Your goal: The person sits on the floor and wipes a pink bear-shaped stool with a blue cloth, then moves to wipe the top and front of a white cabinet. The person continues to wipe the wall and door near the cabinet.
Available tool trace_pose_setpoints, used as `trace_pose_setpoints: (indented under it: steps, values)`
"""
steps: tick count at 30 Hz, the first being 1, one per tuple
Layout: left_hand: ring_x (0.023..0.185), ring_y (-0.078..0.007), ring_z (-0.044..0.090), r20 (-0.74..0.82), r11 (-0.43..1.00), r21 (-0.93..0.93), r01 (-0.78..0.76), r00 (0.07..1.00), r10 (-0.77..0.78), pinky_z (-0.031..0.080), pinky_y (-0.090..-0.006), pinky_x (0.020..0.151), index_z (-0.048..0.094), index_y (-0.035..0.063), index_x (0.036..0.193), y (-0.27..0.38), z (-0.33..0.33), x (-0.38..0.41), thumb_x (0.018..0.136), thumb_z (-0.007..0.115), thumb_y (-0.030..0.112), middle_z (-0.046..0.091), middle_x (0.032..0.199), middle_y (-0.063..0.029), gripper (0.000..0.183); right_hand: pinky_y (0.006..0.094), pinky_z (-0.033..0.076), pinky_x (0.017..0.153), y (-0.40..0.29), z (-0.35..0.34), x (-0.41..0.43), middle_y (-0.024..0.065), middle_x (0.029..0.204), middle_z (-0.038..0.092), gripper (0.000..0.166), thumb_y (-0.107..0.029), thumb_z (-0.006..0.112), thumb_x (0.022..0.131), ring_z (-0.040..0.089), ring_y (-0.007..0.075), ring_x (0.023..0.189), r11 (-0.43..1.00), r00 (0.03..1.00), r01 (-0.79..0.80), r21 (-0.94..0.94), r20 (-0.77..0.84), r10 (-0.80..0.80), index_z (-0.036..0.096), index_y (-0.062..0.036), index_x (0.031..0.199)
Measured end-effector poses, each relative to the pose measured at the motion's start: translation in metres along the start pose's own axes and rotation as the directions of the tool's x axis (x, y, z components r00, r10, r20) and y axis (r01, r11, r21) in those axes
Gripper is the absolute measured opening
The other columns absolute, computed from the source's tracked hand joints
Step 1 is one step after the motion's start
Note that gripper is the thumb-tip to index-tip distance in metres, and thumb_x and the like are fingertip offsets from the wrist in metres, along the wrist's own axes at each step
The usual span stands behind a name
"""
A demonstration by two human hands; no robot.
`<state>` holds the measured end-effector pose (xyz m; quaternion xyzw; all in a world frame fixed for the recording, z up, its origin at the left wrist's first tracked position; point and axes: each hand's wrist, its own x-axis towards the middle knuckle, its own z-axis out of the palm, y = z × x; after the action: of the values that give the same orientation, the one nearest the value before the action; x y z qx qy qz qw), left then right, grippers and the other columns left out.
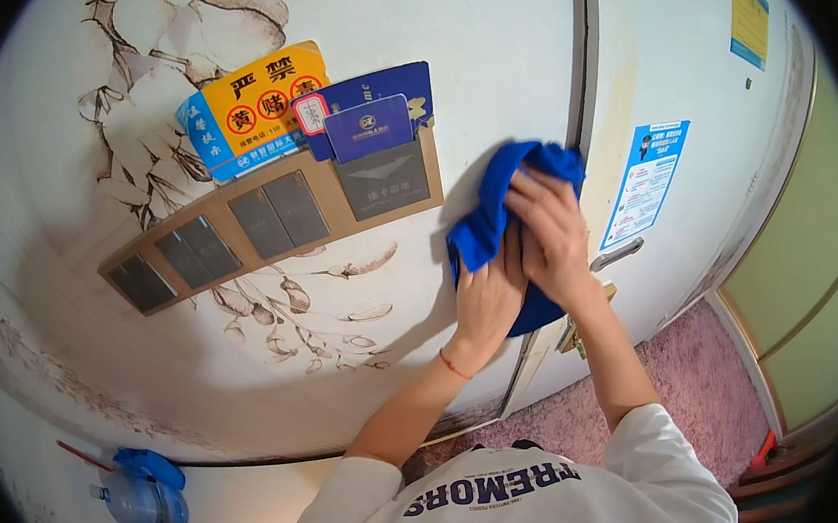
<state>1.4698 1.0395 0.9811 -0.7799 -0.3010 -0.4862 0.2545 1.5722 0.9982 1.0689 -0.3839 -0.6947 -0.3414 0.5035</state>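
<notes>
Both hands are on a blue cloth (494, 217), close to the edge of a door frame (583, 45) on a white wall with a printed flower pattern. My left hand (493, 292), with a thin red string bracelet at the wrist, has its fingers at the cloth's lower fold. To its right, my right hand (550, 227) holds bunched cloth, its fingers partly over it. Part of the cloth hangs below and behind the hands. Left of the cloth, a gold switch panel (270, 263) with dark switches and a card slot holding a blue card (370, 130) is fixed to the wall.
A white door (668, 38) with a door handle (616, 254) and a blue-edged notice (646, 185) stands at right. An orange and blue sign (256, 111) sits above the switches. A large plastic water bottle (144, 498) is at lower left. Pink carpet (706, 378) covers the floor.
</notes>
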Motion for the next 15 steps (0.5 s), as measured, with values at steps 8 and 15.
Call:
trace_pose_setpoints:
  steps: [8,15]
  values:
    - [0.105,-0.0294,0.063,0.033,0.976,-0.202,0.083,0.996,-0.077,0.040,-0.0451,0.090,0.066,0.0038,0.125,0.000,0.007,0.010,0.087,0.070,0.031,0.067,0.114,-0.0131,0.046,0.0427,0.041,0.103,-0.024,0.020,0.053,0.0142,0.134,0.056,0.050,0.003,0.068,0.088,0.051,0.0341,0.118,0.987,0.983,-0.117,-0.112,-0.152,0.100,0.064,-0.0076,0.137]
    - [0.118,-0.0249,0.063,0.169,0.927,-0.321,0.195,0.975,-0.147,0.036,-0.0549,0.112,0.062,0.0049,0.137,0.001,0.003,-0.019,0.092,0.065,0.032,0.068,0.126,-0.0135,0.053,0.0401,0.046,0.091,-0.033,0.027,0.008,0.0104,0.121,0.061,0.054,0.006,0.067,0.075,0.052,0.0326,0.102,0.991,0.995,-0.085,-0.107,-0.062,0.078,0.071,-0.0089,0.127]
